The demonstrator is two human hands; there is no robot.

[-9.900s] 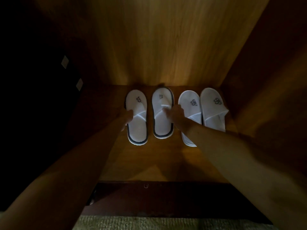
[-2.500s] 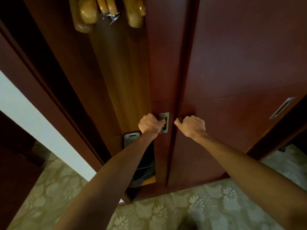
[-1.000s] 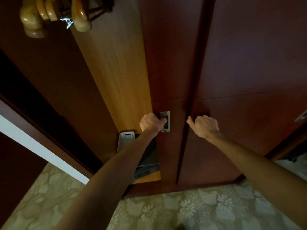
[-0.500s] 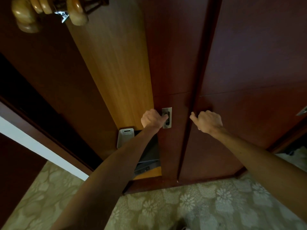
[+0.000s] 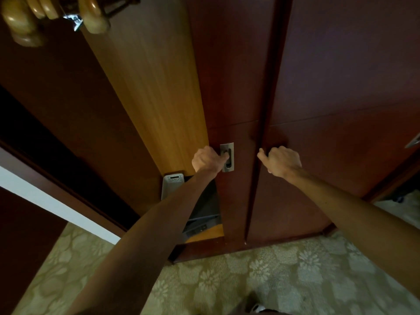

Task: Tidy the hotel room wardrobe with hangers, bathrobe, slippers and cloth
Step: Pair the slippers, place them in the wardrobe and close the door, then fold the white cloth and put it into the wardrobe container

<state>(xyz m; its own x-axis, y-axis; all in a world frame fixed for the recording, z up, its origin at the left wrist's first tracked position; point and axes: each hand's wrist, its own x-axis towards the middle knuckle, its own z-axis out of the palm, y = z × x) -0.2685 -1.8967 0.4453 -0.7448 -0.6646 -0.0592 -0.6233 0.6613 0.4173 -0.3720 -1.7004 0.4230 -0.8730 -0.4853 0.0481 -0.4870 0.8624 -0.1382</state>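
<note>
No writing was legible anywhere. The left hand (image 5: 208,160) hooked its fingers into the metal pull (image 5: 227,157) at the sliding door (image 5: 231,87)'s edge; the right hand (image 5: 281,160) was clenched against the neighbouring door (image 5: 341,110), grasping nothing. A narrow gap stayed open, wooden hangers (image 5: 54,14) hanging at its top.

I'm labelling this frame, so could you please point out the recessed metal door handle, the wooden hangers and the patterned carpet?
recessed metal door handle (image 5: 227,156): head view, on its steel plate.
wooden hangers (image 5: 22,23): head view, on a rounded shoulder end.
patterned carpet (image 5: 284,276): head view, on a bare floral patch.
</note>
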